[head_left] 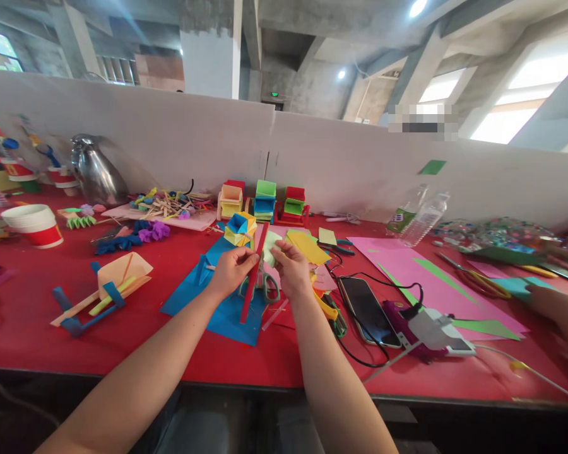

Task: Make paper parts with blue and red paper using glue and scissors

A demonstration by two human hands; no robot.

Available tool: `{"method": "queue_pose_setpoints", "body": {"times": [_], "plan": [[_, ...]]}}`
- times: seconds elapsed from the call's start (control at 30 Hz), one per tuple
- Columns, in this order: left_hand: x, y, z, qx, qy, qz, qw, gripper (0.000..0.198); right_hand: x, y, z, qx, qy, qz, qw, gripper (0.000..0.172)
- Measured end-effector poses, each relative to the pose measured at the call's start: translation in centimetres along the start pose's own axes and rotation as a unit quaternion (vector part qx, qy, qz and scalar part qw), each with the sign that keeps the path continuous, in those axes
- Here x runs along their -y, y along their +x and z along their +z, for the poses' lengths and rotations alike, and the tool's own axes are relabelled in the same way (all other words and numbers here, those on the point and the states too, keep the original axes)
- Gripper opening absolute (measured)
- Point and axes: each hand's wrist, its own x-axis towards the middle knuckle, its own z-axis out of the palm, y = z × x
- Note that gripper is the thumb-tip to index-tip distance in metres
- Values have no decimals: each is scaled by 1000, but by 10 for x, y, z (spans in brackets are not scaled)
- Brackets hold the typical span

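Observation:
My left hand (230,271) pinches a long red strip (248,296) near its upper part, and the strip slants down over the blue sheet. Between the fingers of my right hand (291,270) is a small pale green paper (269,246), close beside the strip. Scissors (271,289) with greyish-green handles lie under my hands, partly hidden. A blue sheet (239,329) is spread on the table beneath. Just beyond my left hand sits a folded blue and yellow paper box (240,228). Yellow paper (307,246) lies beyond my right hand.
Stacked paper boxes (265,202) stand by the white partition (194,139). To the right are a phone (370,309), cables, a white charger (433,329) and pink sheets (435,277). Another person's hand (549,301) is at far right. A paper cart (123,277) stands left.

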Motion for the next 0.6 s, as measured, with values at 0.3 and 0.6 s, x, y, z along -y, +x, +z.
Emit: {"method": "queue_pose_setpoints", "body": {"times": [0.3, 0.6], "plan": [[-1, -4, 4, -5, 96, 42, 994, 20, -1, 7, -6, -36, 54, 0, 998, 29], [0, -1, 7, 10, -120, -123, 985, 18, 6, 13, -11, -80, 1, -93, 992, 30]]}}
